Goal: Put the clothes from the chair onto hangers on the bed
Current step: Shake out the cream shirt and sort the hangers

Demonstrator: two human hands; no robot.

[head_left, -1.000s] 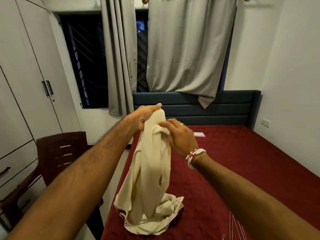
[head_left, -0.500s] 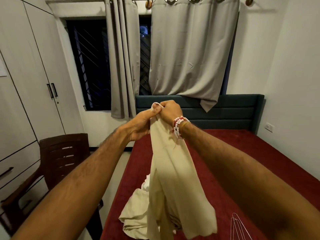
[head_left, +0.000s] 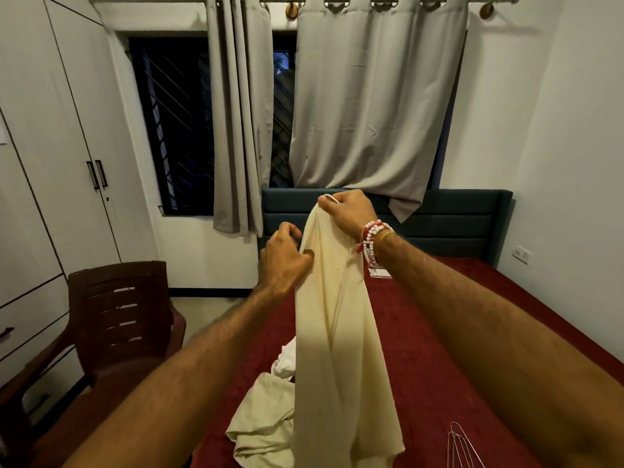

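My right hand (head_left: 347,211) is raised above the bed (head_left: 472,332), level with its dark headboard (head_left: 456,214). Its fingers are curled tight round the top corner of a cream garment (head_left: 334,332), and a small loop of the fabric's edge sticks out above my knuckles. Bead bracelets (head_left: 371,238) sit on that wrist. From this grip the cream garment hangs straight down in long folds over the left half of the bed, its lower end toward the foot.

My left hand (head_left: 283,261) is lower, just beside the garment's left edge and above the bed's left side. Its fingers are curled and the thumb lies on the cloth at a fold. I cannot tell whether it actually pinches the fabric.

Below the hanging cloth, on the bed near its left edge, lies a heap of clothes (head_left: 263,417). It is cream with something white on top, and the garment in front partly hides it. Wire hangers (head_left: 462,447) lie on the bed's red cover to the right of the garment, close to the foot end and well apart from both my hands. The brown chair (head_left: 118,315) stands on the floor just beside the bed's left side. Grey curtains (head_left: 371,113) hang behind the headboard, the lower corner of one drooping over its top edge.
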